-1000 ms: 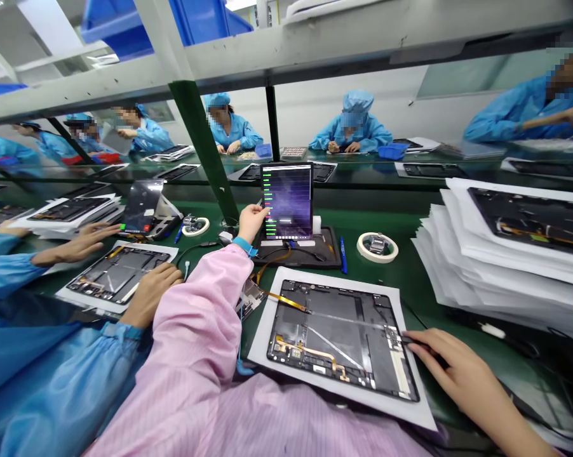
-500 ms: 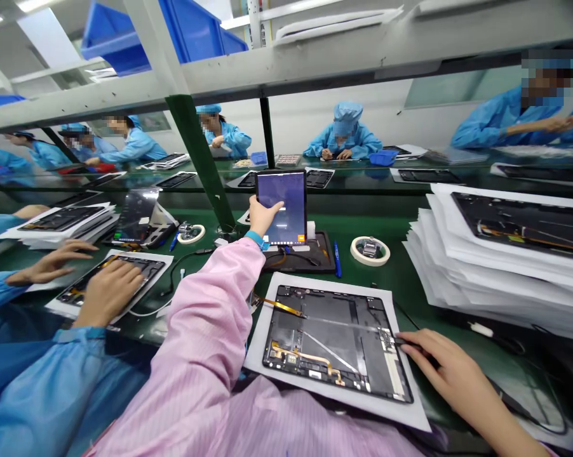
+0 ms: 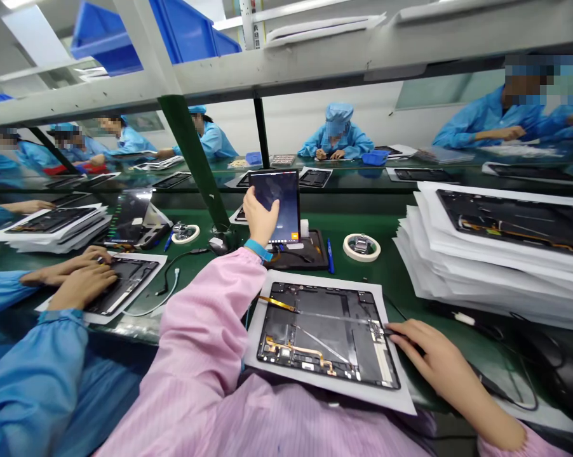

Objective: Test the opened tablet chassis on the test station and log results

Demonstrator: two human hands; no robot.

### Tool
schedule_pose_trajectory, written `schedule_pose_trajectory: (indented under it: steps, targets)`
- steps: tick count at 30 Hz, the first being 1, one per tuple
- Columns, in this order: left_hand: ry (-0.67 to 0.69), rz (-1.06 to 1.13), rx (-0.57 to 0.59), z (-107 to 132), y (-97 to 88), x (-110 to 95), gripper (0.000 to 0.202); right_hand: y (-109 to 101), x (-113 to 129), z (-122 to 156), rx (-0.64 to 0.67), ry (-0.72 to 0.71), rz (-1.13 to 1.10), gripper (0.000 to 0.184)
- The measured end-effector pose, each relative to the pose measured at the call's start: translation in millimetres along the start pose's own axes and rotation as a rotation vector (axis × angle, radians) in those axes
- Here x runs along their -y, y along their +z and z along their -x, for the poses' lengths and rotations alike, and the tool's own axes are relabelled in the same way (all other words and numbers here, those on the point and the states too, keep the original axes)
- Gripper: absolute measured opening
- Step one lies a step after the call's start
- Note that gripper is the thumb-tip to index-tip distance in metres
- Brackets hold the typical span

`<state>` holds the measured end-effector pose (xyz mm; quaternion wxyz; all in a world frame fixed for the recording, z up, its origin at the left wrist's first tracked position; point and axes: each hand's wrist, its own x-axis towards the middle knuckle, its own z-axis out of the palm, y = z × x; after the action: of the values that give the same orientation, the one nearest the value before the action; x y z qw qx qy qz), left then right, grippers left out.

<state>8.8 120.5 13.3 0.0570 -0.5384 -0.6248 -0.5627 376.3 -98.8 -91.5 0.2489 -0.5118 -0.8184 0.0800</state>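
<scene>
- Touching upright tablet [image 3: 289, 203], its display now darker, with left hand [image 3: 260, 219]; hand open, holding nothing.
- Right hand [image 3: 432, 352] curled at tablet chassis [image 3: 324, 336], apparently pinching thin dark tool [image 3: 395, 331].

Head-worn view, facing forward, tilted down

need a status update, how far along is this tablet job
Done, it seems: the upright tablet has its screen lit. In hand: the left hand touches that screen, the right hand sits at the edge of the opened panel. Left: probably the stack of panels on white sheets.
</scene>
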Motion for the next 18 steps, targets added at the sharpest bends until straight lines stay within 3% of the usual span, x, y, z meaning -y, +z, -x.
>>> schedule_pose_trajectory:
  steps: [3,7,13,15,18]
  targets:
    - [0.142,-0.108,0.05,17.1,-1.2,-14.7,0.056,-1.6,2.6,-1.1,-0.001,-0.009,0.001,0.032]
    - [0.235,-0.267,0.18,39.1,4.3,-11.5,0.051,-3.5,5.8,-2.6,-0.006,-0.001,0.003,0.032]
    - [0.224,-0.286,0.26,52.1,12.7,7.6,0.054,-4.8,7.8,-3.3,-0.016,-0.004,-0.004,0.032]
    - [0.222,-0.298,0.26,51.6,10.1,4.7,0.054,-4.6,7.7,-2.5,-0.013,0.0,-0.006,0.032]
    - [0.218,-0.247,0.287,58.2,-2.1,-15.5,0.055,-3.8,6.8,-1.0,-0.018,-0.002,0.009,0.032]
